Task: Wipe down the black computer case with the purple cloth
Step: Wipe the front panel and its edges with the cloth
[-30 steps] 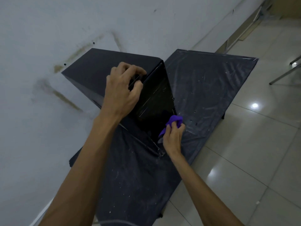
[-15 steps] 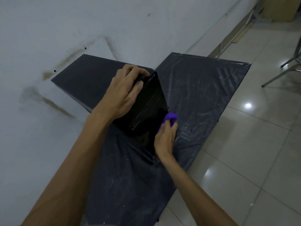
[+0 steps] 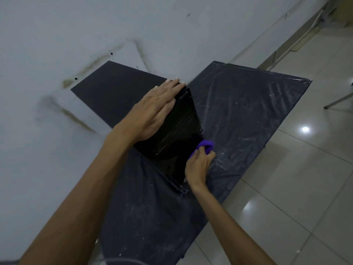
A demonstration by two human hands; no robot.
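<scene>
The black computer case [image 3: 118, 96] stands upright on a dark table against the wall, its glossy front panel facing me. My left hand [image 3: 154, 109] lies flat with straight fingers on the case's top front edge. Low at the front panel's right side, my right hand [image 3: 198, 167] grips the bunched purple cloth [image 3: 205, 146] and holds it against the panel's lower right edge.
The table [image 3: 248, 115] is covered in scuffed dark plastic and juts right over a pale tiled floor [image 3: 286, 188]. A stained white wall [image 3: 57, 54] rises directly behind the case. A metal chair leg [image 3: 338, 100] shows at the right edge.
My left hand went from curled fingers gripping the case's top corner to lying flat on it. My right hand with the cloth stayed at the panel's lower right edge.
</scene>
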